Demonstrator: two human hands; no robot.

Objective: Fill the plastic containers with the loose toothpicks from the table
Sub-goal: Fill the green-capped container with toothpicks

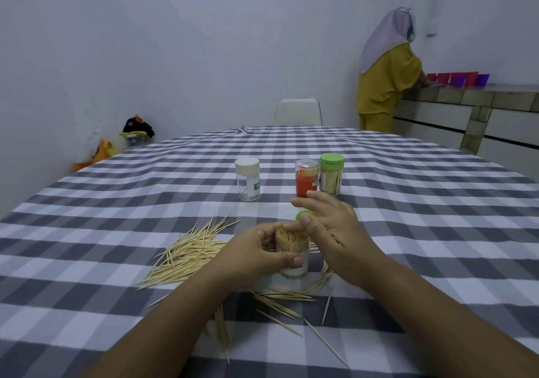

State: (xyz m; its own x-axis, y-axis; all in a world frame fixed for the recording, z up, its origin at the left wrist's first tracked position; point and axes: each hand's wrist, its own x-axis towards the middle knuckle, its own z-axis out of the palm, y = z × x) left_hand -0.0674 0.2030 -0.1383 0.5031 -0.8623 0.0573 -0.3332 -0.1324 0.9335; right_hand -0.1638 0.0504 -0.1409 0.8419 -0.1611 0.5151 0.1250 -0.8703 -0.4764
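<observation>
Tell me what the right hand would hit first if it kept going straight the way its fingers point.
The right hand points away and slightly left. Its fingertips lie just short of the orange-filled container, so that would probably be met first, with the green-lidded container right beside it. Depth is hard to judge from this single view.

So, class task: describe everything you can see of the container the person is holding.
The held container is a small clear plastic cylinder, upright on the checked tablecloth, open-topped and packed with upright toothpicks. The left hand grips its side; the right hand rests fingertips at its rim. A green lid lies just behind it, and loose toothpicks surround it.
</observation>
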